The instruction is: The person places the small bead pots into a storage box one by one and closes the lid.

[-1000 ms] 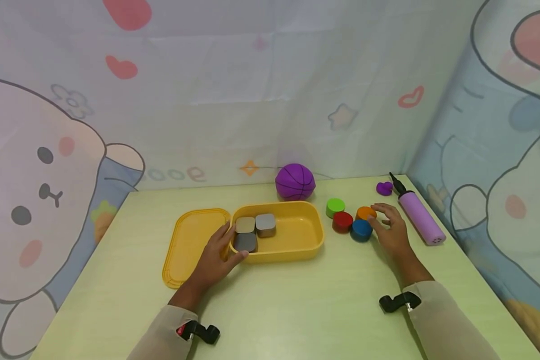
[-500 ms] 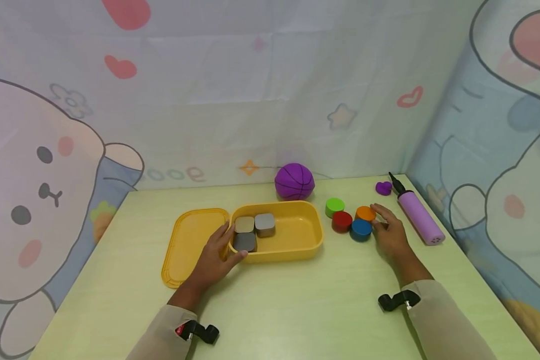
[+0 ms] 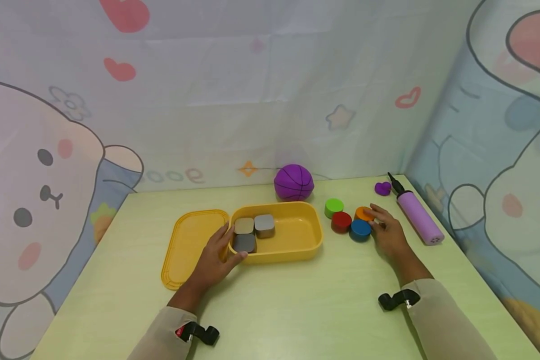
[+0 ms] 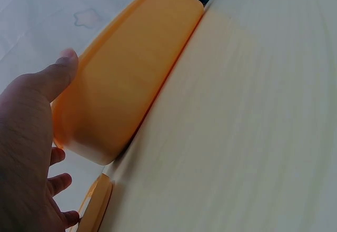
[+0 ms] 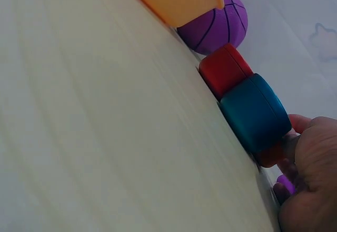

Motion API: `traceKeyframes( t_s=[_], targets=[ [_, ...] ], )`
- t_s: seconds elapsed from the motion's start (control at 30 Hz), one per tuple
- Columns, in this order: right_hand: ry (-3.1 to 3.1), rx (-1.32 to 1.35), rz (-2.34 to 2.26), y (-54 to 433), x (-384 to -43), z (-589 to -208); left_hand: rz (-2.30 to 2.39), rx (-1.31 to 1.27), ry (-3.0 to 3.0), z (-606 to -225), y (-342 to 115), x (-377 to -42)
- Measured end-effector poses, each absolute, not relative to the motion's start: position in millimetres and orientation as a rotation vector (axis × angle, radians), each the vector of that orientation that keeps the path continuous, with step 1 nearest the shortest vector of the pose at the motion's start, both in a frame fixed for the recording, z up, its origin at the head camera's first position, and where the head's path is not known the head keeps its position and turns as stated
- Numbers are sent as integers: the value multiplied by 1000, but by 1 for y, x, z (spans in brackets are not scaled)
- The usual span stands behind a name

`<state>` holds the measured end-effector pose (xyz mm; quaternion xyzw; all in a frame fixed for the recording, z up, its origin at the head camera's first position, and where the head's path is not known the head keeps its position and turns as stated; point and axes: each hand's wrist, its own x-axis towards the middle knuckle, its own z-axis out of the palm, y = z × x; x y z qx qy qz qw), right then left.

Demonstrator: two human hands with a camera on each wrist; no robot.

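Observation:
My left hand (image 3: 213, 260) rests at the left end of a yellow plastic box (image 3: 297, 255), fingers spread, its thumb at the front rim in the left wrist view. Inside the box sit a beige block (image 3: 244, 225), a light grey block (image 3: 264, 225) and a dark grey block (image 3: 245, 243), all with rounded corners. My right hand (image 3: 389, 234) pinches a small round orange tin (image 3: 362, 213), partly covered by its fingers. Touching or close beside that are a blue tin (image 3: 360, 230), a red tin (image 3: 341, 222) and a green tin (image 3: 334, 208).
A yellow lid (image 3: 193, 245) lies left of the box, partly under the left forearm. Behind the box is a purple ball (image 3: 294, 183) with black lines. A purple pump (image 3: 419, 217) and a small purple heart-shaped thing (image 3: 383, 188) lie at the right edge. Printed cloth (image 3: 234, 125) hangs behind.
The right hand's fingers have come over the orange tin and closed on it. The left hand and the box have stayed in place.

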<state>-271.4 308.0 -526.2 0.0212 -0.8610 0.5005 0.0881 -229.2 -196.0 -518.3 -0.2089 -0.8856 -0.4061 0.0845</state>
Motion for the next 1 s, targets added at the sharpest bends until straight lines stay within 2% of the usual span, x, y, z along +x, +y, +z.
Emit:
traceKeyframes(
  t_s=[1.0],
  targets=[
    [-2404,-24,1406,304,-268,-529,-1177,-634,-2633,-519,-196,-229]
  ],
)
